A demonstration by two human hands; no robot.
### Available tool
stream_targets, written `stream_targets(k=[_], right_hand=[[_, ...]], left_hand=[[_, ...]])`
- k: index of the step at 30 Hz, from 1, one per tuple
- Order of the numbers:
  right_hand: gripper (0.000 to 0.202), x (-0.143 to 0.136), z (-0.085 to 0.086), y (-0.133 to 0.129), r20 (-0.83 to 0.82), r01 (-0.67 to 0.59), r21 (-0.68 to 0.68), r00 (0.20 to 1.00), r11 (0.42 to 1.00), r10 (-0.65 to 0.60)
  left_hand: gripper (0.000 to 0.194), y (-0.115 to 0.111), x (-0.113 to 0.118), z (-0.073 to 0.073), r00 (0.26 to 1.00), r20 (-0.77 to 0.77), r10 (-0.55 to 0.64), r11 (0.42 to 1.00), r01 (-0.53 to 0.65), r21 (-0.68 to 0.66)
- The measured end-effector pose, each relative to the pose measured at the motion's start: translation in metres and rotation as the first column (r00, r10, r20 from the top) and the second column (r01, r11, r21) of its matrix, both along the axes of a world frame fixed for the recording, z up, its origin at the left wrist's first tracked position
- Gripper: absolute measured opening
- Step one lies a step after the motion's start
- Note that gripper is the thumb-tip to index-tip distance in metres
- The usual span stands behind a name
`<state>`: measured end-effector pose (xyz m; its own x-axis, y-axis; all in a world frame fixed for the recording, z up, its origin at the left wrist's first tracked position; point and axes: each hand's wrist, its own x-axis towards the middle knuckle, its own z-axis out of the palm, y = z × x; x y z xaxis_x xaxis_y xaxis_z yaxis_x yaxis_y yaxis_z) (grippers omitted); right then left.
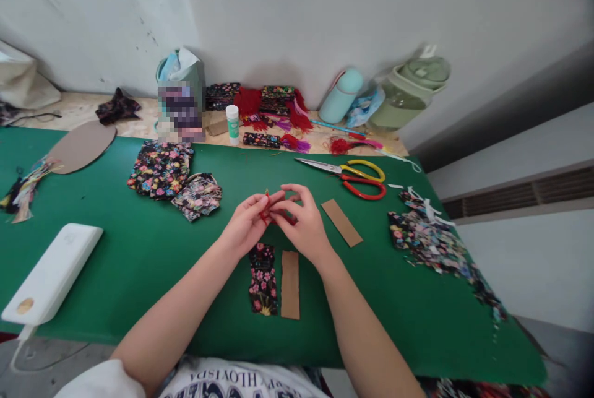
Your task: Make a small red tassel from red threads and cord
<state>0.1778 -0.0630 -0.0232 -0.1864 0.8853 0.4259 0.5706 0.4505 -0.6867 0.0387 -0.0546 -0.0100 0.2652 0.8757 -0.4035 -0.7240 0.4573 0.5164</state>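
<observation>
Over the middle of the green mat, my left hand (248,224) pinches a short length of red thread (266,212) between thumb and fingers. My right hand (304,221) meets it from the other side, its fingertips closed at the same thread and its index finger arched. Fingers partly hide the thread, so its exact shape does not show. Just below my hands lie a black floral fabric strip (263,283) and, beside it, a brown cardboard strip (290,286). Another cardboard strip (342,223) rests to the right of my right hand.
Scissors (341,170) with yellow and red handles lie beyond my right hand. Fabric scraps (431,240) are heaped at right, floral cloth (161,169) at left. A white power bank (53,274) sits front left. A glue stick (232,125), tassels (297,110) and bottles (341,96) line the back.
</observation>
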Motion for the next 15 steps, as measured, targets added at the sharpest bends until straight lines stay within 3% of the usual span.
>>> stream_targets(k=[9, 15], right_hand=[[0.009, 0.001, 0.0083, -0.0027, 0.022, -0.04, -0.157, 0.999, 0.987, 0.044], [0.004, 0.0009, 0.0062, -0.0022, 0.016, -0.035, -0.138, 0.999, 0.99, 0.038]], left_hand=[[0.009, -0.0013, -0.0005, -0.0017, 1.0, 0.01, -0.012, 1.0, 0.012, 0.025], [0.011, -0.0008, -0.0004, -0.0027, 1.0, -0.006, -0.01, 1.0, 0.01, 0.006]])
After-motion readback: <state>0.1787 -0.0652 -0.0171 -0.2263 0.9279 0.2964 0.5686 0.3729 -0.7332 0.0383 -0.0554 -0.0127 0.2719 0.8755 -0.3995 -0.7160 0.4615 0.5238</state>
